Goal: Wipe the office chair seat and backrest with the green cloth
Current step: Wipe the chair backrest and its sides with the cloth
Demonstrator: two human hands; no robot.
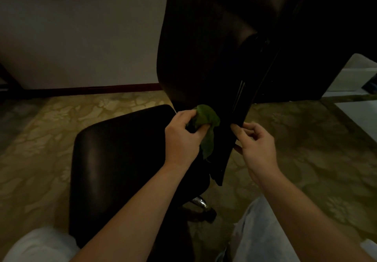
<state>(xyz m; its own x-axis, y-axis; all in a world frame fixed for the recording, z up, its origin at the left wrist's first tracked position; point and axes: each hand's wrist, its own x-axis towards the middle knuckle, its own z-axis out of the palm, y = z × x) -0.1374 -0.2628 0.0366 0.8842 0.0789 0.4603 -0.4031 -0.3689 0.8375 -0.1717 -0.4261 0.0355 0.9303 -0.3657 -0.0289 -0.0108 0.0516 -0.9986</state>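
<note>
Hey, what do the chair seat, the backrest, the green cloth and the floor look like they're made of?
Seat and backrest: dark leather or leatherette, smooth, with a soft sheen along the seat's padded edge. Green cloth: thin soft fabric, crumpled and drooping from the left hand; the weave is too dim to tell. Floor: probably patterned carpet, matte, with a leaf-like design.

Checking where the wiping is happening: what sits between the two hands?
In the head view, the green cloth, gripped by the left hand, and a dark strip of backrest lie between it and the right hand, which holds the backrest's edge.
</note>
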